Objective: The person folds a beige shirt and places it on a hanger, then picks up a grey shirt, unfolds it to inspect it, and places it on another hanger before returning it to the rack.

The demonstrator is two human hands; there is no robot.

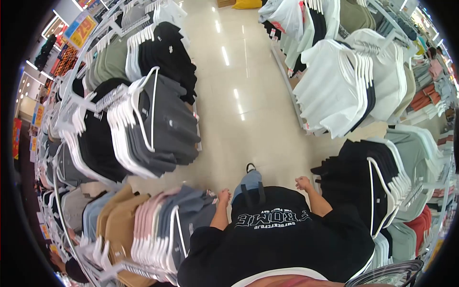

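Note:
My left hand (224, 195) hangs low at my side with fingers curled and nothing visible in it. Nearest to it are grey and pink T-shirts (193, 203) on white hangers. My right hand (302, 182) is held in front of my hip, its fingers also curled around nothing I can see. Black T-shirts (356, 170) hang a short way to the right of it, apart from the hand. Two dark straps (261, 193) lie over my jeans, below the lettered black shirt (277, 225) I wear.
A pale tiled aisle (234, 110) runs ahead between clothes racks. Dark grey T-shirts (172, 119) hang at left, white T-shirts (330, 81) at right. A yellow price sign (80, 31) tops the left rack. Something yellow (247, 4) lies at the aisle's far end.

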